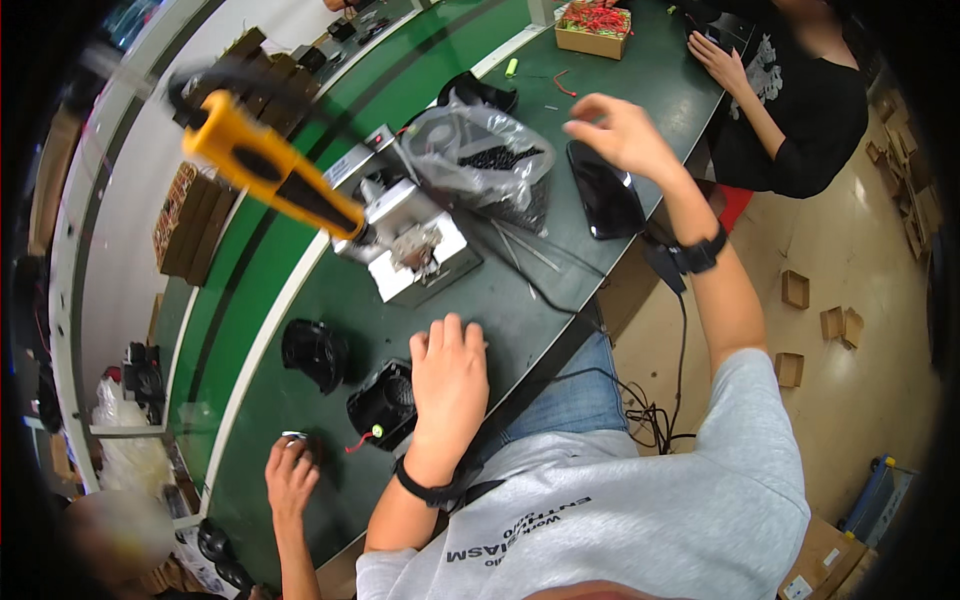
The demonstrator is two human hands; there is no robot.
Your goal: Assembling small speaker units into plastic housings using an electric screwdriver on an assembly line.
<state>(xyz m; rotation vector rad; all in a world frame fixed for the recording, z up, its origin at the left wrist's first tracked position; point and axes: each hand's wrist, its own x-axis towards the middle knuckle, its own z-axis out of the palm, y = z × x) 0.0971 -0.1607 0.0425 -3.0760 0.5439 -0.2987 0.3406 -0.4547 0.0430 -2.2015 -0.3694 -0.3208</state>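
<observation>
My left hand (pixel 450 375) lies on the dark green table, fingers stretched out, beside a black plastic housing (pixel 383 400) with a grille. A red wire with a green-tipped end (pixel 376 431) lies at that housing. My right hand (pixel 625 138) is raised with thumb and forefinger apart, over the far end of a black smartphone (pixel 607 195); I see nothing in it. Left of it sits a clear plastic bag (pixel 480 150) of small black parts. A yellow electric screwdriver (pixel 275 168), slightly blurred, slants above a silver-and-white boxy device (pixel 425 255).
A second black shell (pixel 314 355) lies at left. Another person's hand (pixel 292 480) is on the table at lower left. A co-worker's hand (pixel 715 62) is at far right. A cardboard box of red wires (pixel 593 42) stands at the back. Cables (pixel 650 415) hang beside me.
</observation>
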